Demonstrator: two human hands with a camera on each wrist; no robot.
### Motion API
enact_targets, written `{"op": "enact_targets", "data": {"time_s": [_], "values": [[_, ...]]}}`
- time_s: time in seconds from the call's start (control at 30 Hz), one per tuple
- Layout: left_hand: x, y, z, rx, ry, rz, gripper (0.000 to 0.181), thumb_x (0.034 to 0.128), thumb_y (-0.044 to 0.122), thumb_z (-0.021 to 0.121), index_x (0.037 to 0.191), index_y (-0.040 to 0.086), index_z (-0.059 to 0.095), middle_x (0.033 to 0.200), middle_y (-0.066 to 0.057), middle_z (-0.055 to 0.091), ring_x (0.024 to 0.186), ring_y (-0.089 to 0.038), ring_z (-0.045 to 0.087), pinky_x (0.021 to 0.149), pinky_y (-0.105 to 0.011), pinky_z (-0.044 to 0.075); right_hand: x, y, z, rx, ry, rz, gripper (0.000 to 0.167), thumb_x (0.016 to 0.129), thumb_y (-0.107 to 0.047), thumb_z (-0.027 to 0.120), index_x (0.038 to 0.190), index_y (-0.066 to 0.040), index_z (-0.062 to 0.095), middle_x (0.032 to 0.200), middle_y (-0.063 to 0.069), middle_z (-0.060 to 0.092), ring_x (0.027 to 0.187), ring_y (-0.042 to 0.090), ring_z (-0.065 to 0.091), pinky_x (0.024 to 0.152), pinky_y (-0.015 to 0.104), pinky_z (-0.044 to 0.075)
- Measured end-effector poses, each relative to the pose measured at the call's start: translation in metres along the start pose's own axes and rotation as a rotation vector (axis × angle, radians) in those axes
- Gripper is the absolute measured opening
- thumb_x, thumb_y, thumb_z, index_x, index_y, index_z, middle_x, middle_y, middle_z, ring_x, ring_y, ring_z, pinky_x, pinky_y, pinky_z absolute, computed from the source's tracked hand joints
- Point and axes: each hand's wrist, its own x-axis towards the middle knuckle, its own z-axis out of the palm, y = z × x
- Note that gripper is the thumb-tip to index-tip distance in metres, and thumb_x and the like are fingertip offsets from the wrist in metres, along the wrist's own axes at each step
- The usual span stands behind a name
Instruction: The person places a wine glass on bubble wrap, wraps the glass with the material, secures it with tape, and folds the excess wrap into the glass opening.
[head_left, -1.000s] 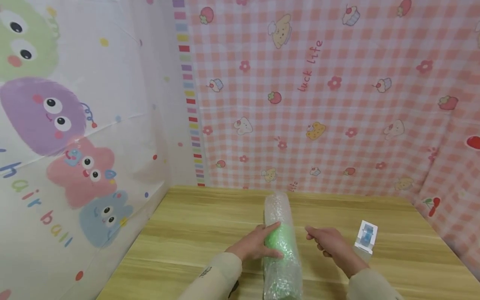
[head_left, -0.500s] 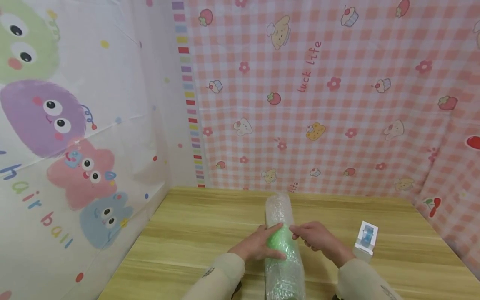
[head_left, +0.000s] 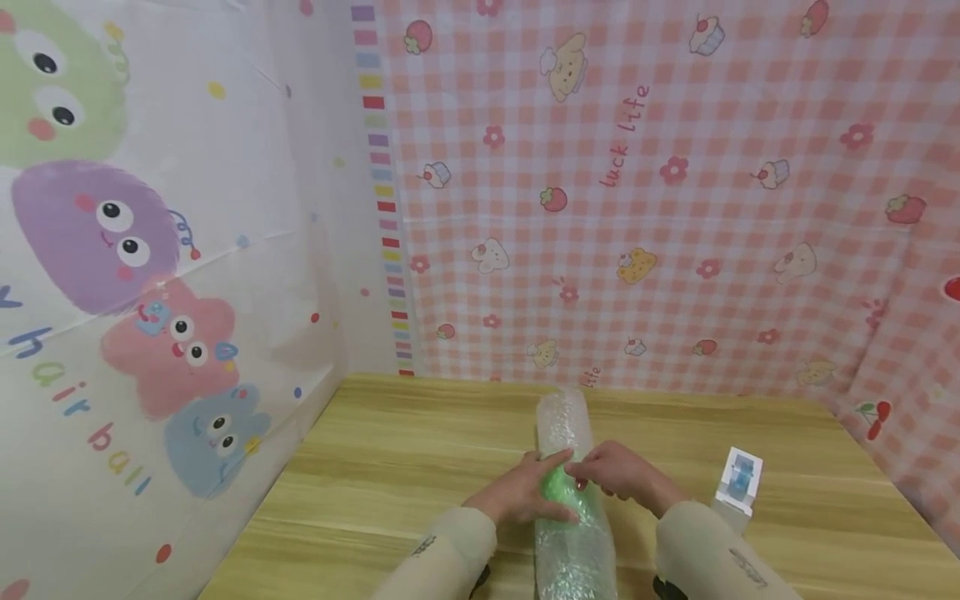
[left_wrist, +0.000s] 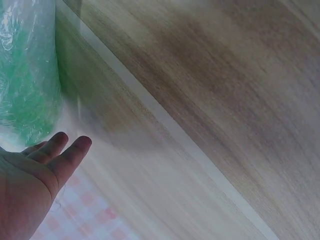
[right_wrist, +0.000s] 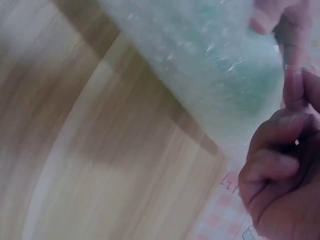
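Note:
A long roll in bubble wrap (head_left: 576, 550), green inside, lies on the table pointing away from me. My left hand (head_left: 517, 493) rests across it from the left, thumb and index finger spread. In the left wrist view, its other fingers (left_wrist: 70, 160) extend beside the roll's end. My right hand (head_left: 618, 473) is at the roll's right upper side, close to the left fingertips. Seen from the right wrist, its fingers (right_wrist: 270, 170) are curled, with the thumb against the index finger. Whether anything thin is pinched there cannot be made out.
A small white holder with a blue core (head_left: 738, 487), which looks like a tape dispenser, stands right of my right hand. The wood-patterned table (head_left: 420, 433) ends at a pink checked cloth (head_left: 517, 183) behind and a white printed cloth (head_left: 277, 208) on the left.
My right hand has moved left from beside the roll onto its upper side, near the left fingertips. The left hand keeps its place on the roll. The view has shifted slightly.

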Motion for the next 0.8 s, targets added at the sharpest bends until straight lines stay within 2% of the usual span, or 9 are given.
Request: {"op": "enact_targets", "data": {"time_s": [0.13, 0.23, 0.37, 0.5, 0.6, 0.7, 0.8], "values": [[-0.001, 0.003, 0.001, 0.003, 0.001, 0.002, 0.092, 0.077, 0.053, 0.08, 0.154, 0.046, 0.029, 0.157, -0.023, 0.025, 0.136, -0.045, 0.038, 0.103, -0.062, 0.041, 0.0, 0.001, 0.007, -0.092, 0.088, 0.054, 0.037, 0.09, -0.033, 0.068, 0.064, -0.007, 0.068, 0.051, -0.005, 0.04, 0.049, 0.009, 0.033, 0.047, 0.022, 0.029], [0.0, 0.004, 0.002, -0.001, 0.004, 0.004, 0.092, 0.077, 0.053, 0.08, 0.154, 0.045, 0.03, 0.158, -0.024, 0.024, 0.136, -0.046, 0.038, 0.104, -0.062, 0.04, -0.001, 0.002, 0.013, -0.144, 0.149, 0.092, 0.043, 0.087, -0.041, 0.068, 0.061, -0.007, 0.064, 0.057, -0.002, 0.049, 0.053, 0.012, 0.037, 0.05, 0.024, 0.032], [0.002, 0.004, 0.002, -0.001, 0.009, 0.008, 0.092, 0.0774, 0.052, 0.08, 0.154, 0.044, 0.03, 0.158, -0.024, 0.023, 0.136, -0.045, 0.038, 0.105, -0.06, 0.04, -0.001, 0.0, 0.016, -0.231, 0.179, 0.168, 0.052, 0.086, -0.056, 0.064, 0.067, -0.008, 0.062, 0.066, 0.003, 0.056, 0.059, 0.017, 0.045, 0.052, 0.028, 0.037], [0.003, 0.005, 0.002, 0.004, 0.007, 0.017, 0.091, 0.0778, 0.052, 0.08, 0.154, 0.042, 0.031, 0.157, -0.024, 0.025, 0.137, -0.044, 0.038, 0.105, -0.058, 0.04, -0.002, -0.001, 0.018, -0.292, 0.181, 0.202, 0.058, 0.085, -0.063, 0.062, 0.075, -0.007, 0.062, 0.07, 0.006, 0.056, 0.063, 0.02, 0.05, 0.053, 0.031, 0.041], [0.003, 0.004, 0.002, 0.002, 0.003, 0.021, 0.092, 0.0778, 0.052, 0.08, 0.155, 0.041, 0.031, 0.157, -0.024, 0.024, 0.137, -0.045, 0.038, 0.105, -0.059, 0.04, -0.002, 0.002, 0.019, -0.238, 0.178, 0.174, 0.054, 0.086, -0.06, 0.063, 0.068, -0.009, 0.059, 0.063, 0.001, 0.048, 0.056, 0.016, 0.042, 0.049, 0.027, 0.036], [0.002, 0.002, 0.002, -0.009, 0.005, 0.021, 0.093, 0.0777, 0.051, 0.08, 0.155, 0.04, 0.03, 0.157, -0.026, 0.023, 0.136, -0.046, 0.037, 0.105, -0.062, 0.039, -0.003, 0.005, 0.018, -0.107, 0.146, 0.155, 0.048, 0.088, -0.05, 0.066, 0.062, -0.012, 0.057, 0.056, -0.003, 0.039, 0.052, 0.012, 0.033, 0.048, 0.024, 0.03], [0.001, -0.001, 0.002, -0.022, 0.01, 0.022, 0.094, 0.078, 0.048, 0.081, 0.156, 0.037, 0.03, 0.156, -0.028, 0.024, 0.136, -0.047, 0.037, 0.104, -0.062, 0.038, -0.007, 0.007, 0.015, 0.011, 0.093, 0.168, 0.04, 0.089, -0.042, 0.068, 0.065, -0.011, 0.062, 0.054, -0.004, 0.036, 0.052, 0.012, 0.031, 0.05, 0.025, 0.03]]}}
